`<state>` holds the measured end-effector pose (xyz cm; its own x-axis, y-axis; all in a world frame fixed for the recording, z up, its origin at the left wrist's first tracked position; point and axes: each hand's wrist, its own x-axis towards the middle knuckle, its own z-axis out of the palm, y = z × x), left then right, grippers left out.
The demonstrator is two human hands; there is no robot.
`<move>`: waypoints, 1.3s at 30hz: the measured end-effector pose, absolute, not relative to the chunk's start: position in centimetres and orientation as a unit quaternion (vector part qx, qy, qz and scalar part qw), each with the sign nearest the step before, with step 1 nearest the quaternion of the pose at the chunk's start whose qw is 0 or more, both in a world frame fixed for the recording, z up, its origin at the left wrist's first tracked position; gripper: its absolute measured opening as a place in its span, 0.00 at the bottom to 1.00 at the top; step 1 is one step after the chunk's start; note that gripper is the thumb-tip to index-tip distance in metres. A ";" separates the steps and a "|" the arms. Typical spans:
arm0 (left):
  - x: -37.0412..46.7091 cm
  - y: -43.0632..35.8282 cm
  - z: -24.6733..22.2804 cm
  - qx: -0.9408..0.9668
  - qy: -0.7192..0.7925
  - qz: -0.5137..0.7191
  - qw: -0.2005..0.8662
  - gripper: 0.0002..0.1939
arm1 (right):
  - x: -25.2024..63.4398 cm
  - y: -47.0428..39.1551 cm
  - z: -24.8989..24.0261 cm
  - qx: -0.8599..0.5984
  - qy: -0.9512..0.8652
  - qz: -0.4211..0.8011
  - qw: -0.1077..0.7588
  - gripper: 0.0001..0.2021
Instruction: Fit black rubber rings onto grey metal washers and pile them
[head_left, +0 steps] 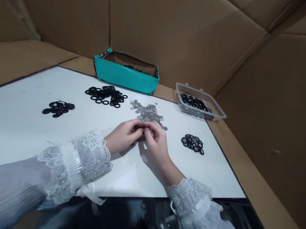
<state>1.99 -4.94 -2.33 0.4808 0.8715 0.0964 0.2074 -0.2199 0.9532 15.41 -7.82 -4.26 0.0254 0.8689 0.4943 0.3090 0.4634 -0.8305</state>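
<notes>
Both hands, left (124,136) and right (158,140), pinch a small black part (142,128); loose fingertips could drop it!

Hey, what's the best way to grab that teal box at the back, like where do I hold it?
I'd grip the teal box by its two short end walls, coming in from left and right. It stands upright, long and open-topped, with black rings inside, so keeping it level should help. A straight-on front approach would cross the ring pile before it.
</notes>
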 end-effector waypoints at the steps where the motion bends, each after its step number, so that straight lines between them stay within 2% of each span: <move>1: 2.0 -4.9 -2.4 0.703 0.379 0.332 0.501 0.06 | 15.4 -7.8 -4.2 -0.454 -0.652 0.250 0.553 0.09; 6: 2.0 -4.4 -2.7 0.658 0.400 0.340 0.540 0.06 | 15.5 -7.7 -4.5 -0.444 -0.639 0.289 0.557 0.07; 11: 1.9 -4.0 -3.2 0.701 0.374 0.280 0.539 0.06 | 15.9 -7.5 -4.6 -0.456 -0.655 0.272 0.538 0.08; 16: 1.8 -4.0 -3.4 0.688 0.389 0.302 0.533 0.06 | 15.9 -7.4 -4.7 -0.441 -0.634 0.327 0.545 0.07; 20: 1.8 -4.1 -3.3 0.720 0.373 0.264 0.522 0.06 | 16.2 -7.3 -4.6 -0.456 -0.651 0.307 0.523 0.07; 25: 1.8 -4.0 -3.3 0.701 0.400 0.299 0.510 0.06 | 16.3 -7.2 -4.7 -0.452 -0.631 0.335 0.534 0.07; 30: 1.9 -4.1 -3.5 0.752 0.366 0.258 0.484 0.05 | 16.5 -7.3 -4.7 -0.461 -0.661 0.298 0.512 0.07; 35: 1.9 -4.0 -3.6 0.709 0.396 0.279 0.513 0.06 | 16.6 -7.5 -4.7 -0.448 -0.656 0.313 0.520 0.07; 39: 1.9 -4.0 -3.5 0.769 0.363 0.248 0.464 0.07 | 16.7 -7.5 -4.7 -0.459 -0.682 0.277 0.497 0.08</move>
